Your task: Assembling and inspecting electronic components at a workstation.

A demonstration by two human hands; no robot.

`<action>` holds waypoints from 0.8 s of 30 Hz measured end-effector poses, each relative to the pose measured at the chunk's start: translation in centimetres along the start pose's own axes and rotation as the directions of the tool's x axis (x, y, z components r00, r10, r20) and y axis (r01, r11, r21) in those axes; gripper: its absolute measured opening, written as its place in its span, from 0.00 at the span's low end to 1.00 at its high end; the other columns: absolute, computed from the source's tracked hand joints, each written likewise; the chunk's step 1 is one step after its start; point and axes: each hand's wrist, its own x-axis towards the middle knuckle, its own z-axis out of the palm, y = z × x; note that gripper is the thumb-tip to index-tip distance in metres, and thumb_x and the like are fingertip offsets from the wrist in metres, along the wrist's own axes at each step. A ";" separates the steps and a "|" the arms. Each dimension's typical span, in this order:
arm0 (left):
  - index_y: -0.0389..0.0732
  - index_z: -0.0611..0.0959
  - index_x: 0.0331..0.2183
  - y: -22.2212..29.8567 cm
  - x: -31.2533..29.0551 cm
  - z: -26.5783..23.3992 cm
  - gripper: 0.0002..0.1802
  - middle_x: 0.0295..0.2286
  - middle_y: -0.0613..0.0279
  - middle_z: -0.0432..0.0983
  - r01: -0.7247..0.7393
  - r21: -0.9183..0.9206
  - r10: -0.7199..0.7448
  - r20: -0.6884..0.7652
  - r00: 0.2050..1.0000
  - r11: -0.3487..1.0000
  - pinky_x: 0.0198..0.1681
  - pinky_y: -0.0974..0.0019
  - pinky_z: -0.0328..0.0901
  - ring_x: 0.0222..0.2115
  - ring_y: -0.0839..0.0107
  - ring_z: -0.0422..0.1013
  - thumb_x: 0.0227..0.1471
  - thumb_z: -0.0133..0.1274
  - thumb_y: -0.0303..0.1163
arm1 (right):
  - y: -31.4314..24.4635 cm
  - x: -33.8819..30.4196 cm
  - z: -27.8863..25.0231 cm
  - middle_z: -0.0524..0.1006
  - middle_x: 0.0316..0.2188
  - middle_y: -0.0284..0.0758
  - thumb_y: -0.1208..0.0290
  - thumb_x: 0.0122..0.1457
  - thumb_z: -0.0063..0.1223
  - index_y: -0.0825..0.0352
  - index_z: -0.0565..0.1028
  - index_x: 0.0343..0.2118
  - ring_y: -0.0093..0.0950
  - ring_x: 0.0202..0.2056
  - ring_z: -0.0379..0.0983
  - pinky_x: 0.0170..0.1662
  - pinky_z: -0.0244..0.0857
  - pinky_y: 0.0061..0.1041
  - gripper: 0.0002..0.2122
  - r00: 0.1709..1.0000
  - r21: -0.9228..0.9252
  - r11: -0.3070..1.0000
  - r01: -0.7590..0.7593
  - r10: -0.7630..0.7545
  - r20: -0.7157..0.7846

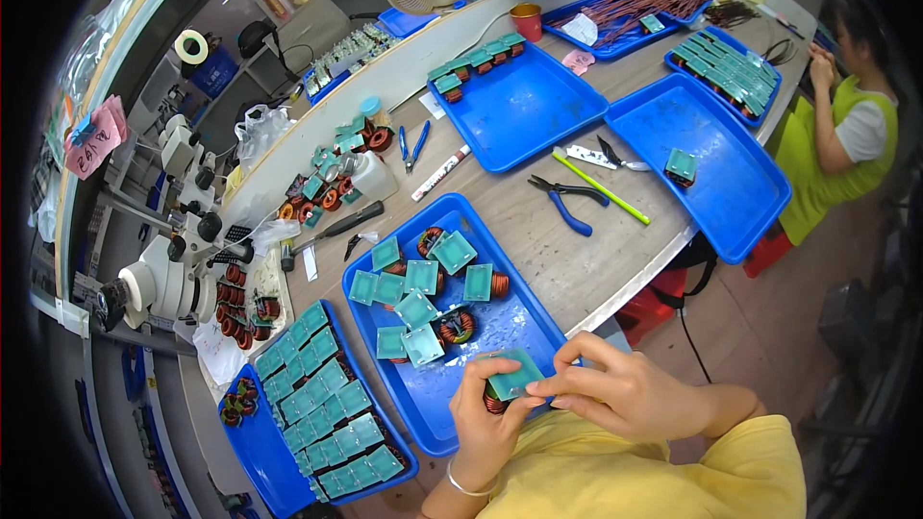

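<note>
Left hand: the left hand (484, 413) pinches a green board (517, 377) between thumb and fingers.
Right hand: fingertips of the right hand (615, 389) drawn in at the board's near right corner; cannot tell whether they pinch the board or some small part.
Piece in work: board held over the near end of the middle blue tray (519, 312), a copper coil (494, 401) showing beneath it.
Middle tray: loose green boards with coils, grouped toward its far half; some tilted.
Left tray: a second blue tray (264, 452) carries boards in close rows, with bare coils in its far left corner.
Tools: blue-handled pliers (574, 219) on the table (615, 250), jaws pointing away from the worker; a lime-green stick (601, 187) just beside.
Right tray: one board-topped coil (682, 166) in a blue tray (740, 183) overhanging the table edge.
Co-worker: a person in a yellow-green apron (851, 144), seated at far right.
</note>
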 end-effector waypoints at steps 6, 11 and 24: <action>0.38 0.71 0.34 0.0 0.0 0.0 0.26 0.28 0.56 0.72 -0.045 0.023 0.044 0.043 0.998 0.999 0.31 0.69 0.64 0.28 0.66 0.70 0.33 0.64 0.37 | 0.1 0.2 0.4 0.65 0.32 0.37 0.79 0.48 0.52 0.64 0.73 0.39 0.24 0.24 0.68 0.25 0.62 0.18 0.13 0.999 0.049 0.998 0.025 -0.023 -0.029; 0.38 0.56 0.52 0.2 0.3 -0.5 0.51 0.38 0.60 0.68 0.575 -0.720 -0.207 0.540 0.816 0.389 0.31 0.74 0.64 0.30 0.71 0.69 0.32 0.60 0.54 | 1.6 0.9 -0.6 0.65 0.35 0.36 0.77 0.47 0.55 0.67 0.66 0.46 0.20 0.24 0.67 0.25 0.62 0.16 0.21 0.993 0.195 0.979 0.067 -0.047 -0.104; 0.38 0.48 0.55 -0.5 -0.1 0.2 0.59 0.46 0.55 0.60 0.565 -0.743 -0.190 0.534 0.824 0.359 0.38 0.69 0.66 0.40 0.67 0.67 0.29 0.58 0.61 | -0.3 1.8 0.2 0.72 0.37 0.37 0.63 0.43 0.61 0.66 0.61 0.47 0.31 0.28 0.74 0.28 0.69 0.23 0.29 0.997 0.258 0.965 -0.053 0.065 -0.037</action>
